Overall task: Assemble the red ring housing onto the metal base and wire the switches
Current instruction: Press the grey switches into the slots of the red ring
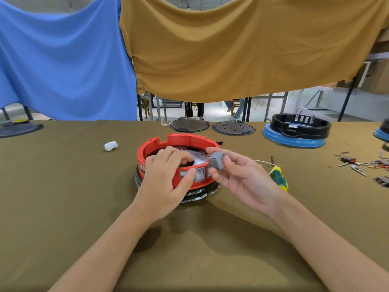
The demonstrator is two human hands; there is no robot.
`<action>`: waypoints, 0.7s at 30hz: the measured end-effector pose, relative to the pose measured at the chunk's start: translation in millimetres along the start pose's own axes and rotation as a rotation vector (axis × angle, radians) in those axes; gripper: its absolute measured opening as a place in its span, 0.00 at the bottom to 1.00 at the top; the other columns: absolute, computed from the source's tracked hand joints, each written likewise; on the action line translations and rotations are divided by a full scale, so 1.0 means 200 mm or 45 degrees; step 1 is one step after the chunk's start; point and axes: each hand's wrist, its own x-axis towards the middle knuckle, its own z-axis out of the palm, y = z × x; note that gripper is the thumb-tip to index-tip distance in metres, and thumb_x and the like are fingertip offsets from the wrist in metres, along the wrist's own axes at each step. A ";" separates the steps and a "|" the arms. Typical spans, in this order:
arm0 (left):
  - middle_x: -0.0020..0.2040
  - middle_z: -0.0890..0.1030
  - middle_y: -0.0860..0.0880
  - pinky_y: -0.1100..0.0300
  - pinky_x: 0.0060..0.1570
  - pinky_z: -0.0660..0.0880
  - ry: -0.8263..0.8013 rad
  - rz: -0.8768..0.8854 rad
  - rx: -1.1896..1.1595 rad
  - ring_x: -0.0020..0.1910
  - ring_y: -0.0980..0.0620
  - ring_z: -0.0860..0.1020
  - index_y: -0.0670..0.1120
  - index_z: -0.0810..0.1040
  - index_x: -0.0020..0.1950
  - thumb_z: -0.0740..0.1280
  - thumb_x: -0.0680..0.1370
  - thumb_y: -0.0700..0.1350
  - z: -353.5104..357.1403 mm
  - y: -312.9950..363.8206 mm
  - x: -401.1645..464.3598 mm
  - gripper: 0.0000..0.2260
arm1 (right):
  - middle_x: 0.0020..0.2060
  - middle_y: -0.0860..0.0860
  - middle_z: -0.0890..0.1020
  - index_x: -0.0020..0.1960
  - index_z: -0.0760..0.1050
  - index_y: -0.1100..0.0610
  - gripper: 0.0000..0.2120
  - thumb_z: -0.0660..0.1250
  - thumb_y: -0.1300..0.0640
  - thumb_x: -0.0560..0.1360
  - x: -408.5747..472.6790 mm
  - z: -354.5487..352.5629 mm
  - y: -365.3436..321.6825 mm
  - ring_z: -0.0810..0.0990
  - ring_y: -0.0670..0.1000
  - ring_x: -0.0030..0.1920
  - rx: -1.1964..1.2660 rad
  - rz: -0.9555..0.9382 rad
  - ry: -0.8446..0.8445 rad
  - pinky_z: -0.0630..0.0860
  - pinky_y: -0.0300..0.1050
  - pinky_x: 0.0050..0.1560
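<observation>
Left hand [166,178] grips the red ring housing [181,140]'s near wall; right hand [235,173] pinches a grey switch [217,162] just above it.

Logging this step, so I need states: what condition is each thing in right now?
Red ring: on base, gripped by left hand.
Fitted switch: seated in ring wall.
Grey switch: loose, pinched by right hand.
Screwdriver: lying on table.

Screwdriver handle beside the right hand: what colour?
Green and yellow screwdriver handle, head view.

The mounted grey switch [199,174] bears "O" and "I" marks.
</observation>
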 end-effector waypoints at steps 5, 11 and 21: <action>0.50 0.75 0.56 0.53 0.54 0.67 -0.009 0.053 -0.009 0.50 0.54 0.74 0.49 0.76 0.55 0.63 0.77 0.53 0.00 0.01 0.01 0.11 | 0.55 0.61 0.83 0.59 0.82 0.57 0.14 0.62 0.60 0.78 0.00 0.03 0.03 0.86 0.53 0.48 -0.032 0.063 -0.099 0.82 0.42 0.48; 0.51 0.75 0.57 0.53 0.56 0.67 -0.015 0.060 -0.046 0.52 0.54 0.74 0.50 0.75 0.56 0.63 0.75 0.49 0.00 0.00 0.00 0.11 | 0.56 0.60 0.83 0.58 0.82 0.57 0.13 0.62 0.59 0.78 0.00 0.04 0.04 0.84 0.51 0.45 -0.004 0.092 -0.093 0.82 0.42 0.47; 0.51 0.74 0.58 0.51 0.55 0.70 -0.044 0.130 -0.100 0.51 0.54 0.74 0.50 0.76 0.65 0.68 0.76 0.55 0.00 0.00 0.00 0.19 | 0.45 0.60 0.83 0.63 0.76 0.63 0.16 0.62 0.59 0.78 0.00 0.03 0.06 0.84 0.50 0.39 0.009 0.153 -0.066 0.82 0.40 0.42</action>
